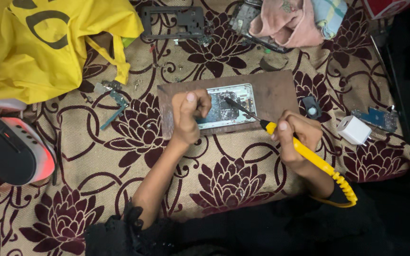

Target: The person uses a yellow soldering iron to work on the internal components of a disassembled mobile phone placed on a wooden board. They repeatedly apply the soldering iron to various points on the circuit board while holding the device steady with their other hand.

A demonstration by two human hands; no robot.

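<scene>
The right hand point(296, 135) is wrapped around the yellow handle of a soldering iron point(304, 151), whose dark tip rests on the opened phone point(226, 106). The left hand point(190, 114) is curled into a fist, pressing down on the phone's left end; whether it pinches anything I cannot tell. The phone lies on a brown board point(274, 92) on a flowered cloth point(233, 180). A white charger point(354, 129) sits to the right, a yellow bag point(39, 47) far left.
</scene>
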